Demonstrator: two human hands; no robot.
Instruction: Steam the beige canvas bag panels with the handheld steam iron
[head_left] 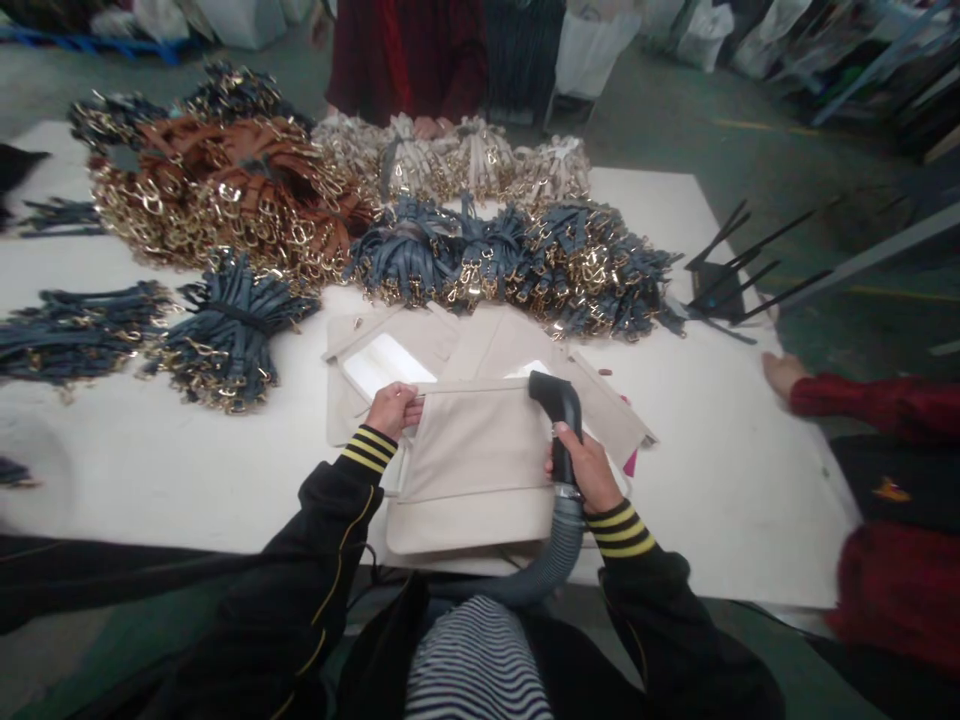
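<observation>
Beige flat bag panel [480,450] lay at the near edge of the white table [720,500], partly over other beige pieces [615,405], its upper left corner pinched by the left hand [395,408]. The right hand [589,468] gripped a black hose nozzle [559,405] with a grey corrugated hose [559,555], its head at the panel's upper right corner. Beyond them sat bundles of blue straps [487,250] with gold clasps, brown straps [255,165] and cream straps [412,160], while a co-worker's hand [781,375] was by the table's right edge.
</observation>
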